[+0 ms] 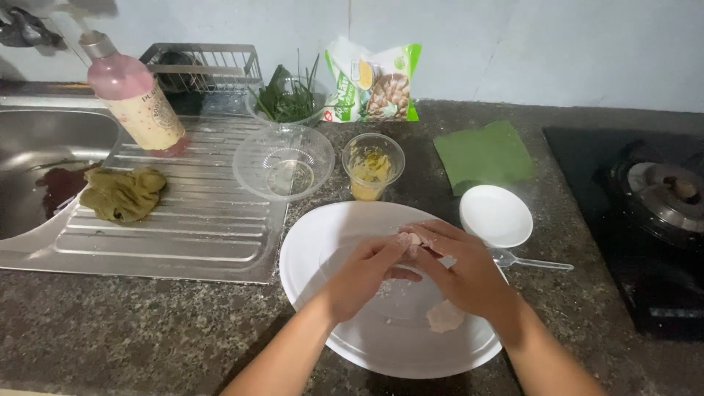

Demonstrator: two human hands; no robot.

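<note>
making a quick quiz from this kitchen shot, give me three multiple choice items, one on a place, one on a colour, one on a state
1. Where does the olive rag lie?
A. on the steel drainboard
B. on the stove
C. in the white plate

2. What colour is the folded cloth by the wall?
A. red
B. green
C. blue

3. What do the left hand and right hand do?
A. rest flat on the counter
B. press a pale lump together over the white plate
C. hold the bottle

A: the rag sits beside the sink.
B: the cloth is green.
B: both hands close on the lump.
</note>
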